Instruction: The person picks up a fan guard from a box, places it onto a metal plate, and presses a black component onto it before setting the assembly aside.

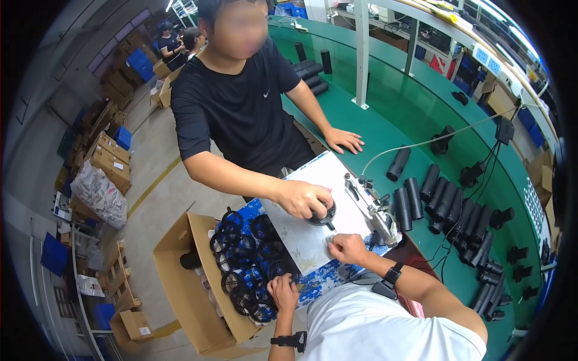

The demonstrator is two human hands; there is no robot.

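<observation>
My left hand (283, 292) lies at the near edge of a pile of black ring-shaped parts (242, 253), its fingers stretched onto the closest ones. It seems to grip none of them. My right hand (347, 248) is closed over the white board (301, 245); whatever its fingers may hold is hidden. Just beyond it, a co-worker's hand (304, 200) grasps a round black part (323, 214) on the board. A metal clamp fixture (376, 213) is mounted along the board's right side.
An open cardboard box (174, 283) stands left of the blue-stained table (325, 280). Many black cylinders (445, 201) cover the green bench (376, 129) at right, with a pale hose (415, 144) running above. The co-worker (241, 102) stands across, other hand (344, 140) flat on the bench.
</observation>
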